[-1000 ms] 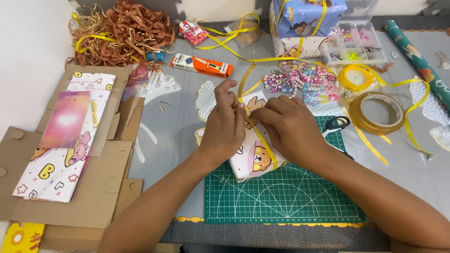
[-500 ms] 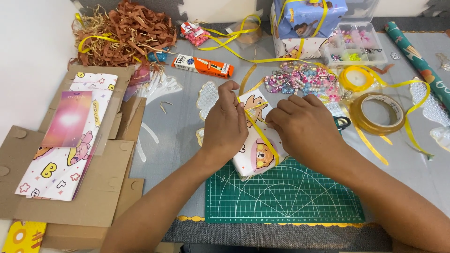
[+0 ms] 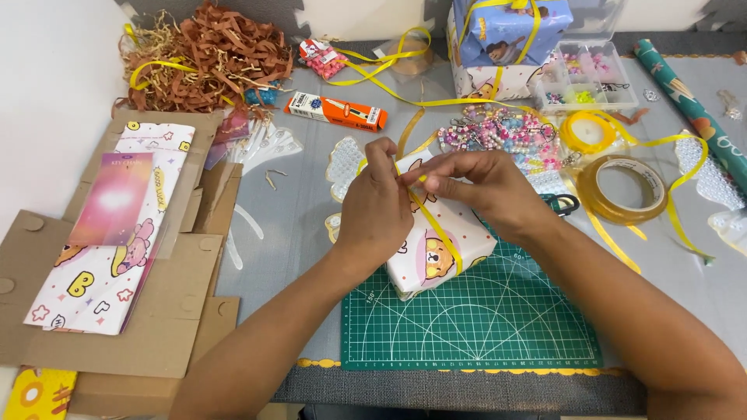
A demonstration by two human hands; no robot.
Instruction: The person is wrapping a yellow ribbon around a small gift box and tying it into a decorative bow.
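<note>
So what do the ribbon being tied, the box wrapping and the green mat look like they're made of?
The yellow ribbon looks like thin glossy plastic or satin: it shines and curls in stiff loops. The wrapped box is covered in printed paper with a slight sheen, creased sharply at the edges. The green cutting mat looks like matte rubbery plastic with a printed white grid. Both the left hand and right hand pinch the ribbon.

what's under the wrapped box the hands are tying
The wrapped box sits partly on the green cutting mat, its far part over the grey table. A yellow ribbon crosses its top. Whether the ribbon passes underneath is hidden.
</note>
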